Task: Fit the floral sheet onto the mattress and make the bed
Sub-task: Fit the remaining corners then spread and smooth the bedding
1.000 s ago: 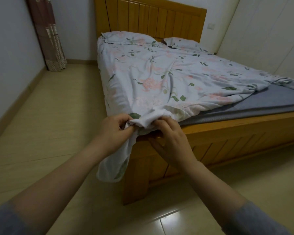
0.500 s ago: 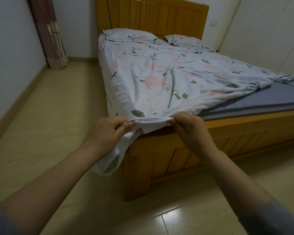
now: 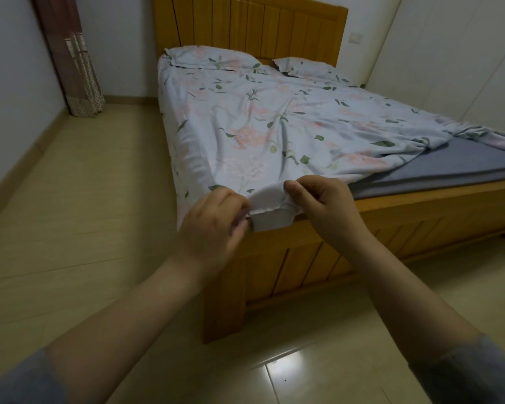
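Note:
The pale floral sheet [image 3: 274, 126] covers most of the grey mattress [image 3: 449, 167], which shows bare at the near right corner. At the near left corner of the wooden bed [image 3: 289, 258], my left hand [image 3: 216, 223] pinches the sheet's hem, and my right hand [image 3: 321, 202] grips the same hem a little to the right. The corner of the sheet is stretched between them over the footboard edge. Two floral pillows [image 3: 213, 58] lie against the headboard. The sheet bunches in folds toward the far right edge.
A tall wooden headboard [image 3: 251, 27] stands against the back wall. A patterned curtain [image 3: 73, 59] hangs in the left corner. Tiled floor [image 3: 79, 199] runs along the bed's left side and in front of the footboard. White wardrobe doors [image 3: 464, 59] line the right wall.
The hanging corner of the sheet has been drawn up onto the bed corner. My hands moved up and closer to the mattress, and the hem is now taut between them.

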A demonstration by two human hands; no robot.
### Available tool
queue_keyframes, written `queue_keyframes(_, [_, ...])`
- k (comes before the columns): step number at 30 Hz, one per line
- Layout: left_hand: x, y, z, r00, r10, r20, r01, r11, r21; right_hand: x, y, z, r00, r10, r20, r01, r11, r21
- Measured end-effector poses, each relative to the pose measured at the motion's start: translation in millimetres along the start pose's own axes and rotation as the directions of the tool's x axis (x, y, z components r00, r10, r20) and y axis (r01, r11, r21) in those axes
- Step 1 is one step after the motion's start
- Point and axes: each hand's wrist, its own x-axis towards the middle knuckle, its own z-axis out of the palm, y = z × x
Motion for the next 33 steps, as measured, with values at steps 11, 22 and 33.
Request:
queue_keyframes(11, [-10.8, -9.1, -10.2, 0.946, -0.057, 0.318, 0.105, 0.985, -0.136, -33.1, 23.8, 7.4, 0.994, 0.099, 0.051, -0.084, 0.968, -0.236])
queue_keyframes(22, [-22.5, -6.7, -8.4, 0.866, 0.111, 0.487, -0.051, 0.990, -0.133, -54.3, 42.4, -7.7, 0.982, -0.185, 0.050, 0.189, 0.899, -0.394])
queue_keyframes(33, [-57.6, 6.0, 9.6, 0.834, 0.111, 0.540, -0.009, 0.982, -0.188, -95.4, 56.5, -1.0, 0.990, -0.111, 0.081, 0.133, 0.930, -0.344])
